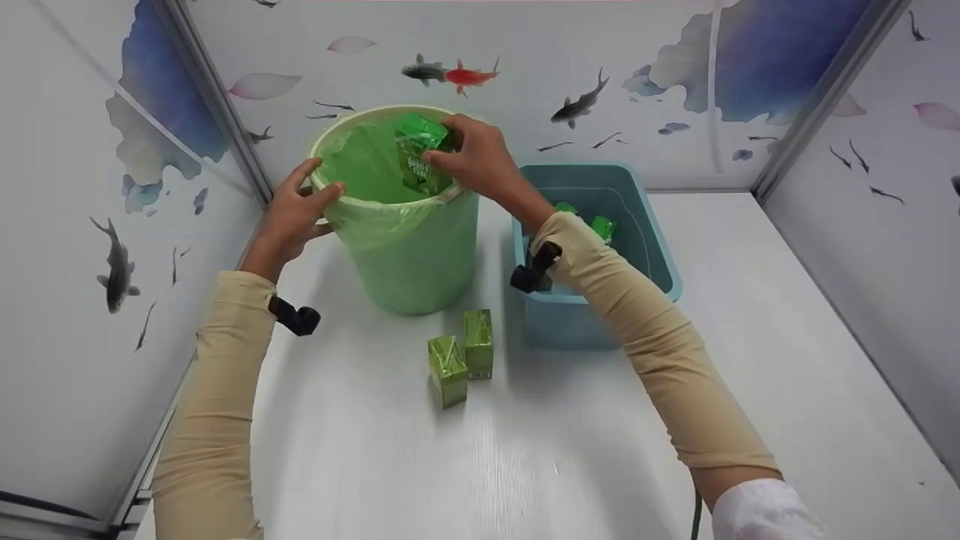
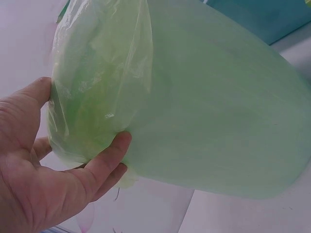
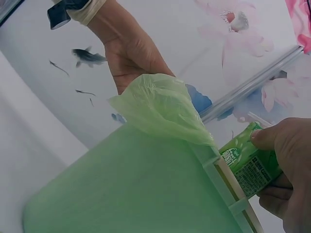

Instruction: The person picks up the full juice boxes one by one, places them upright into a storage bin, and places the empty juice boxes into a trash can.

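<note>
The right hand [image 1: 480, 156] is pinching a green packet [image 1: 417, 156] over the mouth of a bin [image 1: 416, 266]; the left hand [image 1: 289, 214] is grasping the rim.
Between the hands, the packet is hanging just left of the right hand's thumb, and a green bag [image 1: 358, 166] is lining the bin, its edge folding over the rim at the left fingers. Lower than both hands, on the person's side of the bin, a box [image 1: 448, 373] and a second box [image 1: 478, 343] are standing close together on a table [image 1: 757, 360]. Under the right forearm, a blue tub [image 1: 666, 259] is holding green items [image 1: 603, 229]. Beyond both hands, a wall [image 1: 525, 45] is showing painted fish [image 1: 471, 76].
</note>
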Available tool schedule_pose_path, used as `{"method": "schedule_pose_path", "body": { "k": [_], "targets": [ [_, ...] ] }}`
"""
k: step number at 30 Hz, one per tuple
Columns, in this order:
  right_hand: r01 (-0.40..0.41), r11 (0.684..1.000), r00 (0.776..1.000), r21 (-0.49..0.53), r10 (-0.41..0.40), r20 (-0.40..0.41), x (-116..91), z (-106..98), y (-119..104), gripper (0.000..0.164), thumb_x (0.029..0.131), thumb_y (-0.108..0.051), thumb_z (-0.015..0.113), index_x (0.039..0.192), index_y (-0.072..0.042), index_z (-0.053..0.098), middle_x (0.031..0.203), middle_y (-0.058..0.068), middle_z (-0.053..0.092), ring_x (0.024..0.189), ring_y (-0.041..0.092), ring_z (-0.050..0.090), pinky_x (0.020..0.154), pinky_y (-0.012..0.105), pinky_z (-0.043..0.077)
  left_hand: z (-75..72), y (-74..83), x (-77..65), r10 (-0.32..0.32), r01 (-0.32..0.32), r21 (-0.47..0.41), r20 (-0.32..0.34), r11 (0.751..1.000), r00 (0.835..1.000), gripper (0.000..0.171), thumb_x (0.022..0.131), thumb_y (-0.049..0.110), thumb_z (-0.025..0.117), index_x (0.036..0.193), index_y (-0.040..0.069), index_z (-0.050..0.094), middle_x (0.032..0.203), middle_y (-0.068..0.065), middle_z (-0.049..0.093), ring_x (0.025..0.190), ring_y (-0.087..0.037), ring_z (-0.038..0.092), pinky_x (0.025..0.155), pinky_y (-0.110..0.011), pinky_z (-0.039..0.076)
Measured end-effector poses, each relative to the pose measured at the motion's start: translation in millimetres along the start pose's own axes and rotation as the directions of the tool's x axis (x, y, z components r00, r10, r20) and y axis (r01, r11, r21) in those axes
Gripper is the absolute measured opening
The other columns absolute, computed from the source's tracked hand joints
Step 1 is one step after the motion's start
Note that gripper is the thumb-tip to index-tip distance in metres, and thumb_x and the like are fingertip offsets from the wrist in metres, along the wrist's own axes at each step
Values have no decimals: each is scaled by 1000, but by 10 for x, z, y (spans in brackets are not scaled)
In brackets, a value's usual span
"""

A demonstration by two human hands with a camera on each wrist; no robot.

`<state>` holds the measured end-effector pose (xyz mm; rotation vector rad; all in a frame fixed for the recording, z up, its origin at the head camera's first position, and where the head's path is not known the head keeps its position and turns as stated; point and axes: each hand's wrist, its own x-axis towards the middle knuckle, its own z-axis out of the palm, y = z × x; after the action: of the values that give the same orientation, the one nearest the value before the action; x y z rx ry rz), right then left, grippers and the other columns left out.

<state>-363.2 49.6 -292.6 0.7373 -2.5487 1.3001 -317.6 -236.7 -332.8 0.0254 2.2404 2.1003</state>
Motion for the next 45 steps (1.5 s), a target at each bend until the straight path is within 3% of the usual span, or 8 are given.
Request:
{"method": "schedule_pose_path", "body": {
  "k": [8, 13, 22, 27, 30, 37, 42, 45],
  "targets": [
    [-24, 1000, 999, -4, 24, 33, -15, -31, 20, 61, 95, -32, 74, 145, -4, 53, 138, 14, 61, 124, 18, 60, 103, 28, 48, 29, -9, 18, -2, 3, -6, 5, 1000, 1000, 83, 99, 27, 66, 164, 22, 15, 161, -25, 20, 141, -41, 40, 111, -57, 38],
    [-4, 1000, 1000, 14, 4, -2, 5, -172, -91, 59, 95, -33, 74, 143, -5, 55, 137, 12, 63, 124, 17, 60, 103, 26, 48, 19, 31, 37, 2, -2, -2, 8, 1000, 1000, 83, 99, 27, 66, 164, 23, 15, 160, -25, 21, 141, -41, 40, 112, -57, 38],
    [176, 971, 974, 164, -148, -173, -102, -619, -482, 49, 94, -17, 74, 136, 2, 58, 131, 14, 65, 121, 17, 62, 104, 23, 47, 11, 107, 57, 14, -14, -3, -12, 1000, 1000, 84, 98, 28, 68, 164, 24, 17, 160, -24, 22, 140, -38, 41, 112, -56, 38],
    [307, 918, 932, 252, -237, -275, -287, -886, -662, 47, 93, -8, 74, 135, 6, 57, 130, 15, 66, 121, 19, 63, 106, 27, 47, 11, 140, 57, 13, -13, 7, -5, 1000, 1000, 83, 98, 29, 67, 164, 24, 16, 161, -23, 20, 141, -39, 40, 112, -56, 37],
    [410, 877, 889, 251, -322, -327, -407, -1013, -726, 43, 92, -5, 72, 131, 9, 59, 128, 16, 66, 120, 20, 64, 106, 30, 47, 6, 156, 54, 18, -18, 14, -2, 1000, 1000, 83, 99, 29, 66, 164, 24, 16, 162, -24, 19, 142, -40, 38, 113, -57, 37],
    [544, 796, 813, 265, -422, -401, -721, -1133, -785, 42, 91, -2, 73, 128, 10, 60, 128, 19, 67, 120, 26, 64, 107, 38, 48, -14, 100, 41, 13, -13, -4, -12, 1000, 1000, 82, 99, 28, 66, 164, 24, 16, 161, -24, 19, 142, -41, 38, 112, -58, 36],
    [629, 723, 754, 286, -478, -451, -998, -1116, -724, 53, 91, -20, 78, 128, 13, 58, 126, 22, 67, 120, 31, 64, 105, 42, 49, -1, 17, 25, -1, 1, 9, 2, 1000, 1000, 82, 99, 28, 65, 164, 24, 14, 162, -24, 18, 143, -40, 37, 112, -58, 36],
    [650, 693, 741, 313, -487, -462, -1154, -1076, -707, 63, 89, -30, 80, 127, 15, 57, 125, 23, 66, 119, 33, 64, 105, 43, 49, 6, 8, 16, 2, -2, 4, 1, 1000, 1000, 82, 100, 27, 65, 164, 23, 15, 161, -25, 19, 142, -40, 38, 112, -58, 37]
  ]
}}
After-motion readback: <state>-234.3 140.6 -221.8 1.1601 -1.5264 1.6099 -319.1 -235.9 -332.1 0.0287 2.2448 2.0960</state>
